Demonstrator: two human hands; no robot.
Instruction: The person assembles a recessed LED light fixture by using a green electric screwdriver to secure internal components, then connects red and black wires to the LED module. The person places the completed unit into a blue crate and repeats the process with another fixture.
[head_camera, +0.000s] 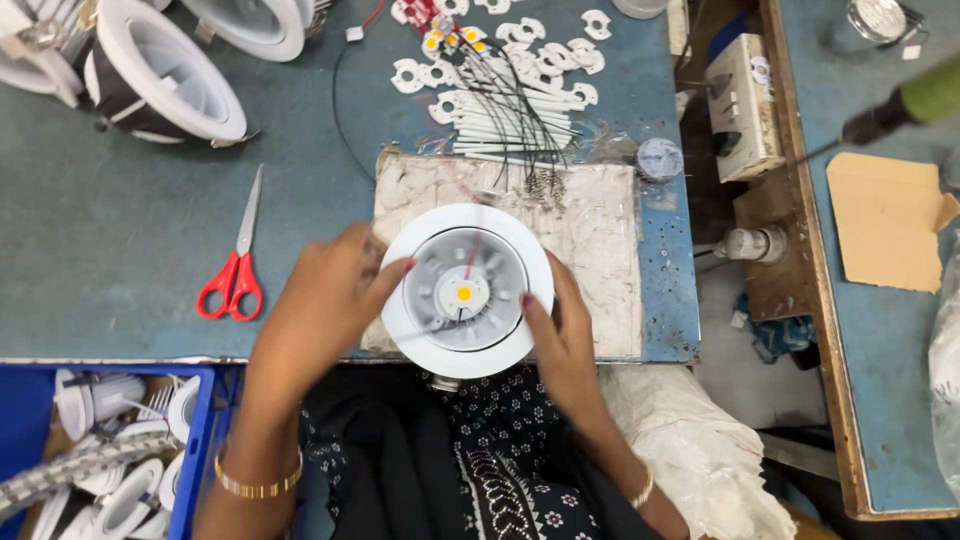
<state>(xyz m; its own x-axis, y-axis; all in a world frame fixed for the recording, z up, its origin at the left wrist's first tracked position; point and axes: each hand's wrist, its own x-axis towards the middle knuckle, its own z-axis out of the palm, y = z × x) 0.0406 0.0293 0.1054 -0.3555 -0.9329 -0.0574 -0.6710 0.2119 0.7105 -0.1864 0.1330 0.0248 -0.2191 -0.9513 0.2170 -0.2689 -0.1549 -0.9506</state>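
1. Hands meet around a round white downlight housing (467, 291) that sits on a worn white pad (590, 235) at the near edge of the blue-grey desk (120, 230).
2. The left hand (320, 305) lies over the housing's left rim, fingers closed on it, one fingertip reaching toward the centre.
3. The right hand (560, 340) grips the lower right rim, thumb on top of the white ring.
4. Inside the housing a small yellow LED chip (463, 294) sits in the middle of a grey reflector plate, with a thin red wire running up from it.
5. Red-handled scissors (238, 262) lie on the desk well to the left of the hands, blades pointing away from the person.
6. Beyond the pad is a heap of white sleeved wires and small white brackets (510, 90).
7. More white housings (165, 75) stand at the far left corner.
8. A blue bin (205, 430) with white parts sits below the desk edge, left of the person.
9. A white switch box (745, 105) stands to the right of the desk.
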